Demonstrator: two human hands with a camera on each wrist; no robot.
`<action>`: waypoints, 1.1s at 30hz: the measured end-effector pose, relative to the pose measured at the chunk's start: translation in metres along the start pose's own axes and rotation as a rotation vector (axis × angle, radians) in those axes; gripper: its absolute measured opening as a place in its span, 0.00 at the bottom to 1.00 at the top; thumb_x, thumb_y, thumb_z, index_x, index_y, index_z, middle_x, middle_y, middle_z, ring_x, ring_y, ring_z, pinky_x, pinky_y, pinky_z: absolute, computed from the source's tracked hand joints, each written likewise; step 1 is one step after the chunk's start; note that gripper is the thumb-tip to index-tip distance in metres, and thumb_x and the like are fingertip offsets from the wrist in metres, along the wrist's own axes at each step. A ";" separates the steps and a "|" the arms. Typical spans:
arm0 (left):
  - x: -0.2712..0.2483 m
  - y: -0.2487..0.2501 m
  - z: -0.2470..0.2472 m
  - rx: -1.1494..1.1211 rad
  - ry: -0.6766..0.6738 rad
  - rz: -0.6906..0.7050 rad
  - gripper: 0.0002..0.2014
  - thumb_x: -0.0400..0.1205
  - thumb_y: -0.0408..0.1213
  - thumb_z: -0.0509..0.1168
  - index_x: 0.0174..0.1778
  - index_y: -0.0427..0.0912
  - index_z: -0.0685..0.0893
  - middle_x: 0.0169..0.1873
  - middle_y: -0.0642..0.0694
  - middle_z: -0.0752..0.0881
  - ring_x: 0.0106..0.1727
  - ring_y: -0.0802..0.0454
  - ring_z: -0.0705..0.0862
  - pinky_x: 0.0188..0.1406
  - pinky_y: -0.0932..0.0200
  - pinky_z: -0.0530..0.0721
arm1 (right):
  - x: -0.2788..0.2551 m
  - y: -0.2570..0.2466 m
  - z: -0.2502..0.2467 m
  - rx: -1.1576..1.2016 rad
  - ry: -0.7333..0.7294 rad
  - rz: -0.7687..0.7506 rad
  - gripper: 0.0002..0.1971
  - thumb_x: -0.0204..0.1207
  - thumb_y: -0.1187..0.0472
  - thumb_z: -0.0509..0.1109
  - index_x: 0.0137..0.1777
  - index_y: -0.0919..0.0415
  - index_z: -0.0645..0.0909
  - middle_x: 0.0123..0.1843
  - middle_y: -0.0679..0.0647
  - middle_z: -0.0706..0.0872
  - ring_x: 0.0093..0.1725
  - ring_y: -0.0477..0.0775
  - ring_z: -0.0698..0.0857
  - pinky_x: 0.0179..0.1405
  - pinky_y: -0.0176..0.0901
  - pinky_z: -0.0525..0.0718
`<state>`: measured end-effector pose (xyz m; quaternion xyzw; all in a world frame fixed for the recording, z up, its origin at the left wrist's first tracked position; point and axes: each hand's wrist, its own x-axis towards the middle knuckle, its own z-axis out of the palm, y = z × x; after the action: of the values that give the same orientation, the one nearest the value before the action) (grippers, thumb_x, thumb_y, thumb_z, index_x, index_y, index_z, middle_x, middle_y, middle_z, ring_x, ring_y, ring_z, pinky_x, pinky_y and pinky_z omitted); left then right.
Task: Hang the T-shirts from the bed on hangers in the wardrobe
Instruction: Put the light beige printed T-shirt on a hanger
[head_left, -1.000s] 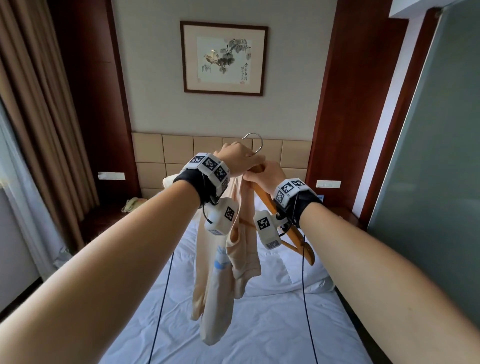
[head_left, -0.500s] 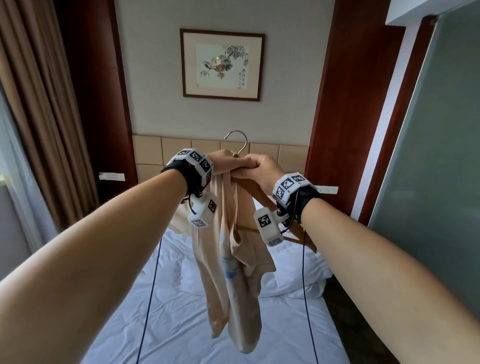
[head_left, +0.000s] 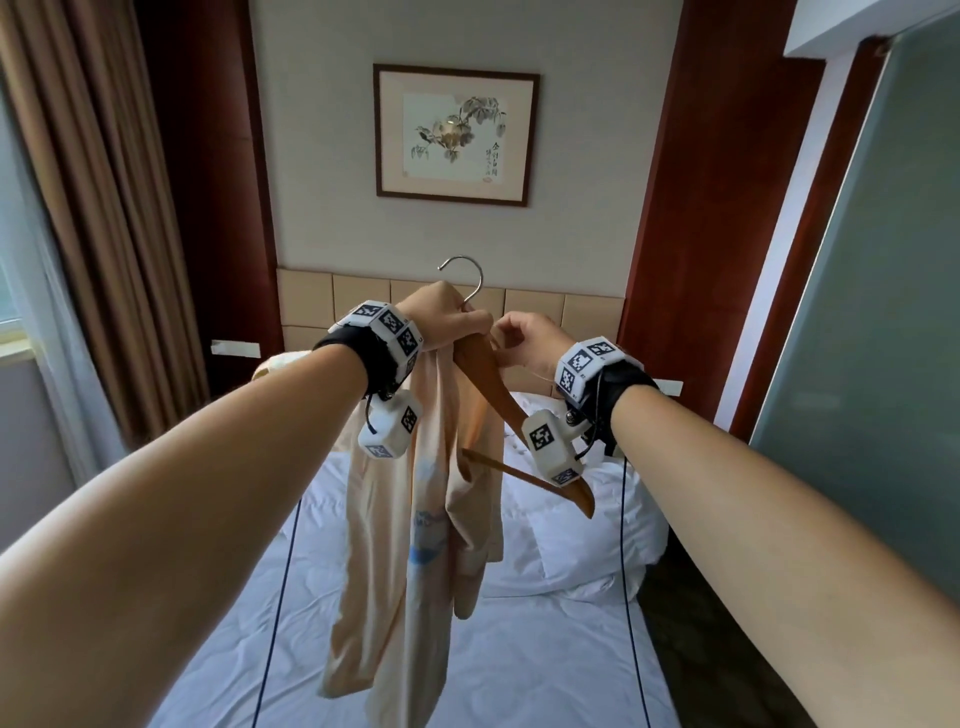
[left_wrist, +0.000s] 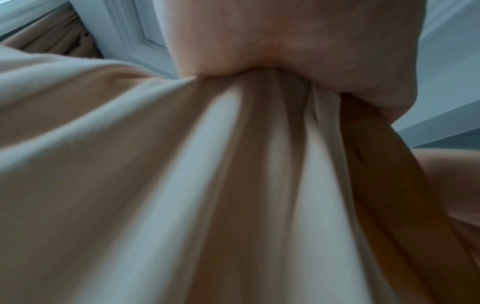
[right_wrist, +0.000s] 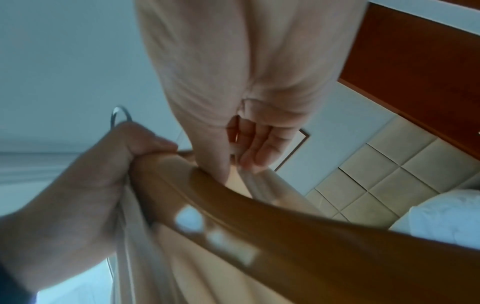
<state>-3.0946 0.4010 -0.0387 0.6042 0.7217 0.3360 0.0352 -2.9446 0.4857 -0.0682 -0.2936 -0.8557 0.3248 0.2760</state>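
Note:
A beige T-shirt (head_left: 415, 519) with a blue print hangs bunched from a wooden hanger (head_left: 488, 379) with a metal hook (head_left: 467, 275), held up over the bed. My left hand (head_left: 467, 325) grips the hanger's neck together with gathered shirt cloth. In the left wrist view the cloth (left_wrist: 182, 185) fans out below my palm. My right hand (head_left: 506, 338) pinches a strip of the shirt's edge just right of the neck. The right wrist view shows its fingers (right_wrist: 259, 152) on that strip, above the bare hanger arm (right_wrist: 259, 216). The hanger's right arm and lower bar stick out uncovered.
Below lies the bed (head_left: 519, 649) with white sheets and pillows (head_left: 597, 519), against a padded headboard (head_left: 561, 312). Curtains (head_left: 104, 208) hang at the left. A frosted glass panel (head_left: 883, 312) stands at the right, with dark wood panels either side of the wall.
My right hand has come off the hanger's top and moved slightly right, now pinching the shirt's edge. The left hand keeps its grip; the hanger's right arm shows more.

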 end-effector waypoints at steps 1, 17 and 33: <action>0.000 0.003 0.001 0.015 0.013 0.005 0.19 0.71 0.54 0.69 0.23 0.44 0.75 0.22 0.48 0.72 0.28 0.47 0.71 0.28 0.58 0.67 | 0.001 -0.002 0.000 -0.056 0.029 -0.001 0.17 0.71 0.78 0.74 0.36 0.54 0.75 0.35 0.48 0.79 0.38 0.50 0.77 0.51 0.49 0.82; 0.006 0.003 -0.016 0.063 0.235 -0.045 0.21 0.69 0.57 0.69 0.26 0.41 0.80 0.25 0.48 0.75 0.28 0.48 0.74 0.28 0.57 0.71 | 0.001 0.026 -0.017 -0.361 0.054 0.383 0.10 0.65 0.50 0.64 0.32 0.55 0.82 0.35 0.53 0.87 0.46 0.63 0.89 0.48 0.51 0.84; 0.009 0.003 -0.021 0.155 0.399 -0.074 0.18 0.69 0.56 0.66 0.28 0.43 0.81 0.23 0.49 0.76 0.27 0.48 0.75 0.27 0.61 0.70 | -0.025 0.068 -0.046 -0.647 -0.004 0.501 0.07 0.83 0.51 0.70 0.53 0.53 0.82 0.49 0.54 0.78 0.63 0.58 0.83 0.50 0.50 0.83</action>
<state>-3.1042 0.4003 -0.0182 0.4998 0.7596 0.3910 -0.1428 -2.8747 0.5290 -0.0949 -0.5639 -0.8163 0.0964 0.0802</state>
